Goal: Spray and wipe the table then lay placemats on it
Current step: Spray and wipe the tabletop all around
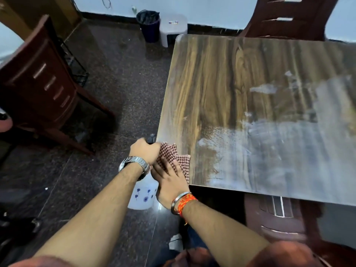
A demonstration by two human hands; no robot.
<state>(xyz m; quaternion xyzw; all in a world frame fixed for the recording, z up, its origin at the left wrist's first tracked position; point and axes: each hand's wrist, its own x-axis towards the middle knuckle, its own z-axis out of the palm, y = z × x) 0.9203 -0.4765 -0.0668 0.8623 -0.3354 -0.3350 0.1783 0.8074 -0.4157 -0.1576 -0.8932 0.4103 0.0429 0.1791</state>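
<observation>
A wood-grain table point(240, 83) fills the right side, with wet streaks and spray droplets across its near right part. My left hand point(144, 150), wearing a metal watch, grips the dark head of a white spray bottle point(142, 195) printed with blue flowers; the bottle hangs beside the table's near left corner, over the floor. My right hand point(169, 178), with a bangle and orange thread at the wrist, lies flat on a red-and-white checked cloth point(181, 160) at that same corner. The two hands touch. No placemats are visible.
A dark brown chair point(42, 87) stands on the floor to the left, another chair point(289, 18) at the table's far side, a third point(279, 218) tucked under the near edge. A dark bin point(149, 26) and a white stool point(173, 27) stand by the far wall.
</observation>
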